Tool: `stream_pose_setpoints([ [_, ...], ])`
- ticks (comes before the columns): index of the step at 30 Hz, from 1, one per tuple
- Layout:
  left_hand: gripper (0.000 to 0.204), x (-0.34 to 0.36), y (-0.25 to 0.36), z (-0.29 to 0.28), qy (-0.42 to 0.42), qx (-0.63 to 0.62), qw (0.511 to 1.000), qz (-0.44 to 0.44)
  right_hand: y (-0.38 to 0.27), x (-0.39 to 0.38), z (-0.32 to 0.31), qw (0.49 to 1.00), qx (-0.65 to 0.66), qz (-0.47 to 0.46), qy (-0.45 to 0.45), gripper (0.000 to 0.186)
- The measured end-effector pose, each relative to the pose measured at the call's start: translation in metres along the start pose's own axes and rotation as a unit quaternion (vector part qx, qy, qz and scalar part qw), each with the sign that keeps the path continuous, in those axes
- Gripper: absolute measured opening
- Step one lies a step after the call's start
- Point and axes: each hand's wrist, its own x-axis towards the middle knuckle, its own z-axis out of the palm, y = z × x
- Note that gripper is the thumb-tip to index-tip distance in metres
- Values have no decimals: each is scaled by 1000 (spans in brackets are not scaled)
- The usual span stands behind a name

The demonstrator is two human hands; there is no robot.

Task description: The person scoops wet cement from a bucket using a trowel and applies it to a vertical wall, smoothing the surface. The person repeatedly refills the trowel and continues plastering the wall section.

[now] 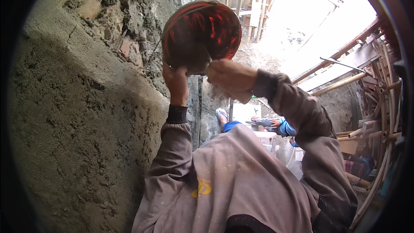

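Both my hands hold up a red translucent plastic bowl (202,33), tilted against the rough wall. My left hand (175,83) grips its lower left rim, right beside the wet grey plaster (86,116). On the lower right rim sits my right hand (230,77), fingers closed around it. The bowl's inside faces away, so I cannot see what it holds. My grey-brown sleeves and shirt fill the lower middle of the view.
Exposed brick and rough mortar (125,21) rise at the upper left. Far below, another person in blue (276,125) crouches on the ground near a white bucket (269,140). Bamboo scaffold poles (379,116) and a wooden beam run along the right.
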Motion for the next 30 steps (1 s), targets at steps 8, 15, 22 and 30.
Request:
stream_pose_setpoints([
  [8,63,-20,-19,6,33,-32,998,-44,27,-3,-16,961,142,204,-121,33],
  [15,64,-19,-42,3,36,-51,998,-27,67,15,-1,889,-339,-244,-188,20],
  [22,68,-11,-49,11,-2,41,995,87,108,5,-46,933,-337,-122,26,17],
  [30,63,-4,-6,24,-28,31,999,13,57,9,-8,903,-399,46,150,27],
])
